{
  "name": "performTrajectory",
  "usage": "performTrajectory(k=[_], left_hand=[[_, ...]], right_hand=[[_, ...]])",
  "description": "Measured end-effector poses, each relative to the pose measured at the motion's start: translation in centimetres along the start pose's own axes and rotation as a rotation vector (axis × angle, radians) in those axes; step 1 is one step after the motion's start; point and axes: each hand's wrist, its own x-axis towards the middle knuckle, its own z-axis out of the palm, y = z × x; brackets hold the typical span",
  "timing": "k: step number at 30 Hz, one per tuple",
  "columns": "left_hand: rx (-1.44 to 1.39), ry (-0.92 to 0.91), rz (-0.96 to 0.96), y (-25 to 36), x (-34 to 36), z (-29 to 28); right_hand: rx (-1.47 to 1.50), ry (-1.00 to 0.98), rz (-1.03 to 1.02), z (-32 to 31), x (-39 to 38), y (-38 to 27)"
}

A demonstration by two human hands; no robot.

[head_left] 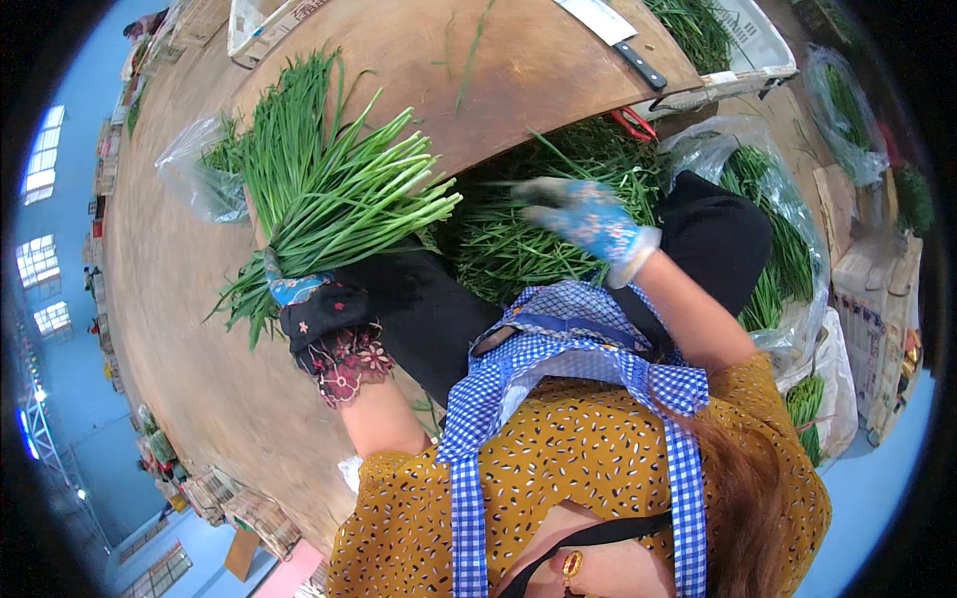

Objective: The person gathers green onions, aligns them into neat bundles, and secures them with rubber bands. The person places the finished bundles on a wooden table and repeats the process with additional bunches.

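Note:
A thick bunch of green chives (349, 199) lies across my left thigh, its pale cut ends fanned toward the right. My left hand (291, 287), in a blue patterned glove, is closed around the leafy side of it; most of the fingers are hidden by leaves. In a blue floral glove with grey fingertips, my right hand (588, 217) hovers over a heap of loose chives (528, 249) between my knees. Its fingers look stretched and apart, though their tips are blurred by motion.
A cleaver with a black handle (640, 65) lies on the wooden board (498, 100) ahead. Red handles (633, 124) show under its edge. White crates (753, 45) stand beyond. Clear plastic bags (812, 269) of chives sit at the right, another bag (199, 174) at the left.

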Motion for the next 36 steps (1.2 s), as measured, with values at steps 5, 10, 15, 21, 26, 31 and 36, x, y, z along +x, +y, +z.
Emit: performTrajectory(k=[5, 10, 15, 21, 26, 31, 36], left_hand=[[-0.025, -0.104, -0.010, 0.2, 1.8, 0.6], [-0.048, -0.162, 0.020, 0.6, 3.1, 0.8], [-0.044, -0.134, -0.020, -0.2, 2.4, 0.1], [-0.049, -0.119, -0.031, -0.5, 1.7, -1.1], [-0.046, -0.138, -0.049, -1.2, 1.4, -1.1], [-0.055, -0.143, -0.060, -1.3, 0.8, -1.4], [-0.078, -0.144, -0.084, -1.5, 0.9, -1.9]], right_hand=[[0.903, -0.066, 0.158, 5.2, 6.2, -5.5], [1.200, -0.031, 0.332, 6.5, 6.0, -6.1], [1.181, -0.011, 0.226, 6.9, 5.1, -6.7], [0.978, 0.163, 0.206, 1.8, 4.5, -3.6], [0.802, 0.007, 0.119, 5.3, 6.0, -5.0], [1.131, -0.113, 0.219, 6.9, 6.2, -5.5], [1.039, -0.235, 0.179, 6.0, 3.8, -5.5]])
